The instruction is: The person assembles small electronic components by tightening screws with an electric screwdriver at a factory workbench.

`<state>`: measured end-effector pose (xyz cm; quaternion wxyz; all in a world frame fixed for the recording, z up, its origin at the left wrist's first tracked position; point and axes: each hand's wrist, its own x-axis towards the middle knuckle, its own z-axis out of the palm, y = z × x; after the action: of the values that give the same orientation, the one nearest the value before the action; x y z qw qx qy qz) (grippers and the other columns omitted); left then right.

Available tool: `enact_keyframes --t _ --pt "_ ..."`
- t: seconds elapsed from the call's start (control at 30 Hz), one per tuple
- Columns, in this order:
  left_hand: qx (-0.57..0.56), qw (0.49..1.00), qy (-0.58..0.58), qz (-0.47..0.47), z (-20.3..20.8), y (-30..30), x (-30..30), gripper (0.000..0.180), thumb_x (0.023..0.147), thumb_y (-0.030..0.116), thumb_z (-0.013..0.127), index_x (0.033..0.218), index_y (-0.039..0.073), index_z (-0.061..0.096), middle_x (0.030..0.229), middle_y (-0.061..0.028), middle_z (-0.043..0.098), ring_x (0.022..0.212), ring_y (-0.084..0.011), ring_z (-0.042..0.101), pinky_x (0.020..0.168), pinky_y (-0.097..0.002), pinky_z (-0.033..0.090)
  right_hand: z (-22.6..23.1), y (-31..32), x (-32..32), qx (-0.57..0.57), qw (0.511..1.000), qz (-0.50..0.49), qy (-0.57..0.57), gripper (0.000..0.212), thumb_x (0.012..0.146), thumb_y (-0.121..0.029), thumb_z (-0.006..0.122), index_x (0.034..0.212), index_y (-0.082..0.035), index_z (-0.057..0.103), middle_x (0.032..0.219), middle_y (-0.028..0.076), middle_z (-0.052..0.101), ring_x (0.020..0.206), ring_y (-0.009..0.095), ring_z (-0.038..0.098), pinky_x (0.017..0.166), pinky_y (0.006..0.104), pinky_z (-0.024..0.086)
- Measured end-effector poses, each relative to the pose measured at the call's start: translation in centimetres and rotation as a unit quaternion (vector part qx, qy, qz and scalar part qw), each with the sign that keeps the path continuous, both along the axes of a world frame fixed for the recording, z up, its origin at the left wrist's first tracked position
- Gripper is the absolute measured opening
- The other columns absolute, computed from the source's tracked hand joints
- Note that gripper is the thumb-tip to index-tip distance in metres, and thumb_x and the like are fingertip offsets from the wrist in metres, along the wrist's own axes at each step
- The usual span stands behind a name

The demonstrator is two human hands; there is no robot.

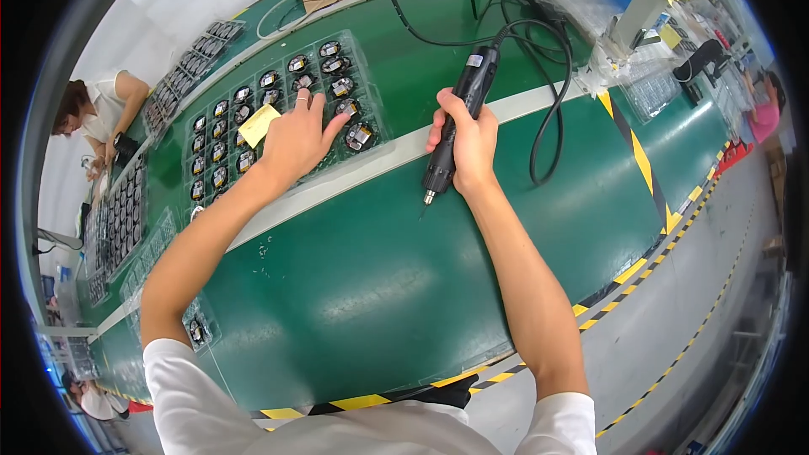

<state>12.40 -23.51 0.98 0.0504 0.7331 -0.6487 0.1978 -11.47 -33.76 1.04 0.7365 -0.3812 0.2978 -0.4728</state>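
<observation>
My right hand point(474, 145) is wrapped round a black electric screwdriver point(478, 76), its bit tilted down over the green table. A cord runs from the tool's upper end. My left hand point(291, 145) reaches over a clear plastic tray point(372, 88) with several round black parts in its pockets. Its thumb and fingers are apart, the fingertips close to one round part point(303, 82); whether they touch it I cannot tell. A yellow paper note point(258, 125) lies on the tray beside this hand. My left hand and forearm hide some of the pockets.
A pale rail point(362, 170) crosses the green table point(354, 286). Small white bits point(265, 251) lie nearer me. More filled trays point(118, 227) stand at the left, where another person point(109, 109) works. The black cord point(556, 131) loops at the right, near a metal post point(645, 0).
</observation>
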Motion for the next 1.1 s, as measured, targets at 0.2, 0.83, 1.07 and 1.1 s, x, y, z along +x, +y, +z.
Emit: enact_keyframes --t 0.2,0.83,1.07,1.1 --pt "-0.05 0.997 -0.049 -0.016 0.9 -1.1 -0.1 0.049 0.099 0.044 0.058 0.1 -0.005 0.063 0.104 -0.0214 0.066 0.093 -0.0334 0.065 0.068 -0.0404 0.058 -0.2 -0.1 0.0 -0.007 1.0 0.006 0.006 0.028 0.09 -0.02 0.068 0.103 0.001 0.056 0.069 0.007 0.057 0.05 0.016 0.055 0.046 0.0318 0.048" --pt "-0.071 0.962 0.247 -0.09 1.6 0.7 0.4 0.034 0.094 0.009 0.063 0.127 0.011 0.068 0.109 -0.0167 0.061 0.102 -0.0357 0.058 0.09 -0.044 0.047 -0.1 -0.1 -0.2 -0.006 1.0 0.009 0.004 0.027 0.09 -0.021 0.069 0.101 0.0 0.055 0.068 0.007 0.057 0.049 0.016 0.056 0.045 0.0319 0.048" --pt "0.006 0.989 0.144 -0.041 -0.1 8.2 -4.3 0.062 0.104 0.034 0.049 0.156 0.006 0.032 0.156 -0.021 0.036 0.145 -0.0355 0.034 0.121 -0.0511 0.025 -0.3 -0.1 0.7 -0.009 1.0 0.0 0.022 0.026 0.092 -0.019 0.068 0.102 0.001 0.056 0.067 0.006 0.057 0.049 0.015 0.055 0.046 0.0307 0.048" --pt "0.004 0.984 0.173 -0.04 -0.2 8.1 -3.8 0.061 0.104 0.034 0.048 0.156 0.005 0.032 0.158 -0.0206 0.034 0.146 -0.0362 0.034 0.121 -0.0519 0.025 -0.4 0.0 0.7 -0.012 1.0 0.003 0.029 0.026 0.092 -0.02 0.068 0.103 0.002 0.057 0.068 0.006 0.057 0.05 0.015 0.055 0.046 0.0307 0.048"
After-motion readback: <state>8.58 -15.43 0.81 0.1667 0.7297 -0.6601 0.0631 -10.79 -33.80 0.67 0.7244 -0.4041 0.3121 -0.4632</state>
